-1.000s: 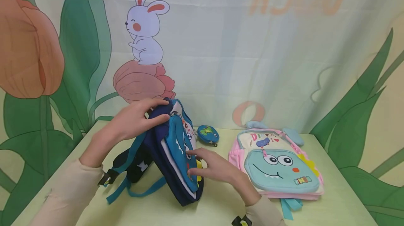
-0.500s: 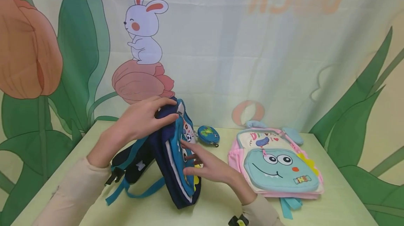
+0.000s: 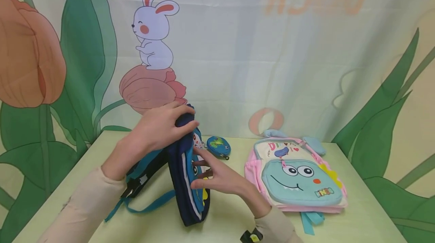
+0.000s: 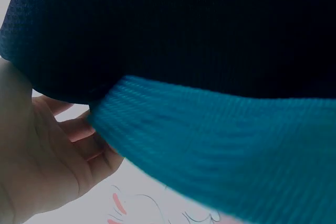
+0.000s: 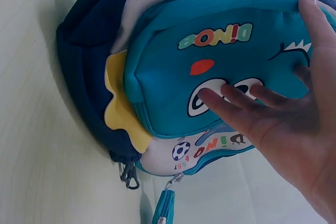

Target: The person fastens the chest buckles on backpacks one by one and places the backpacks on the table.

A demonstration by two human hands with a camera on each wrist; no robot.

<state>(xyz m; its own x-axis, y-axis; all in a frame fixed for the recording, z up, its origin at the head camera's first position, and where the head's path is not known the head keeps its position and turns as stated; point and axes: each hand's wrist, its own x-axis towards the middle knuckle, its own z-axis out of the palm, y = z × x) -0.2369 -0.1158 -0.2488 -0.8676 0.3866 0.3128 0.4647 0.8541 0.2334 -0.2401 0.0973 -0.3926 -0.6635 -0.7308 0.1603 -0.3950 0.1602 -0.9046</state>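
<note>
- One left hand (image 3: pixel 159 126), which I see gripping the top of one navy backpack (image 3: pixel 180 194), tilted on the table (image 3: pixel 153 226).
- One right hand (image 3: pixel 221 175), fingers spread over the teal front pocket (image 5: pixel 163 80).
- One round blue pouch (image 3: pixel 218 146), just beyond.
- One pink-trimmed backpack (image 3: pixel 302 188), flat, to the right.

Head fwd/dn, wrist cams close

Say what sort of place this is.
Probably an indoor tabletop set with a children's theme: a cartoon-printed fabric backdrop hangs behind a pale table, with a navy backpack and a pink-trimmed backpack, both cartoon-faced.
</note>
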